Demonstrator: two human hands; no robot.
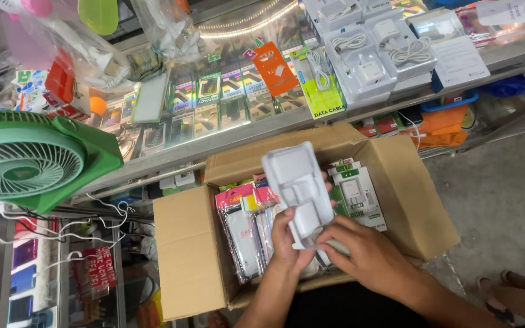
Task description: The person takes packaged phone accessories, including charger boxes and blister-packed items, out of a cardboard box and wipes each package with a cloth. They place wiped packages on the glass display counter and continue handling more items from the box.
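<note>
My left hand (pixel 288 238) grips the lower end of a white moulded plastic tray (pixel 295 182) that holds a white charger block, and holds it upright over an open cardboard box (pixel 195 249). My right hand (pixel 369 254) touches the tray's bottom edge from the right, fingers curled against it. The box holds several packaged items: pink-topped clear packets (pixel 241 228) on the left and a green-and-white charger pack (pixel 356 194) on the right, just behind the tray.
A glass display counter (pixel 226 103) with packaged accessories runs behind the box. White charger boxes (pixel 366 54) lie on top of it at the right. A green fan (pixel 28 158) sits at the left with white cables below. Grey concrete floor (pixel 505 194) lies to the right.
</note>
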